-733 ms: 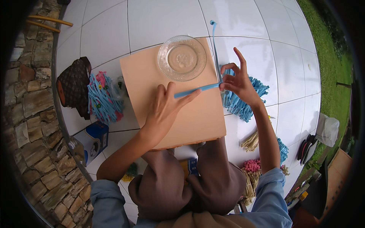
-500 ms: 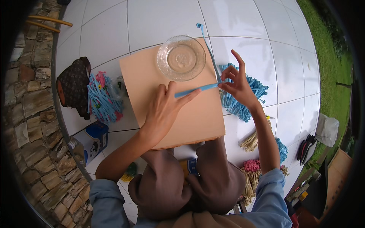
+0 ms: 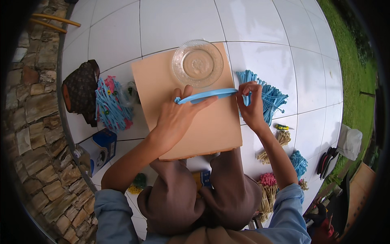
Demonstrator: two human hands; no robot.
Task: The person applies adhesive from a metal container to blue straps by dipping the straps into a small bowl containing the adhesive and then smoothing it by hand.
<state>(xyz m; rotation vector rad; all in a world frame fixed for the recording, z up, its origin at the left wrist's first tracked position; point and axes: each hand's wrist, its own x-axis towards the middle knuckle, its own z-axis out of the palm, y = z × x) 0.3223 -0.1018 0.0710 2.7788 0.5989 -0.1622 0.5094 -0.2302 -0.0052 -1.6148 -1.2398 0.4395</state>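
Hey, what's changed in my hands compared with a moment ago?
The raised finger of the right hand has curled in, and the blue strip's thin tail no longer reaches up past the board. The strip now bows upward between the hands. Nothing was visibly let go. The left hand still holds the strip, and the glass plate stayed on the board.

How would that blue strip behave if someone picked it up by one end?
Probably floppy: the blue strip bows between the left hand and the right hand rather than lying straight. Likely light, since it looks narrow and thin. Perhaps a bit slippery, as its surface looks smooth.
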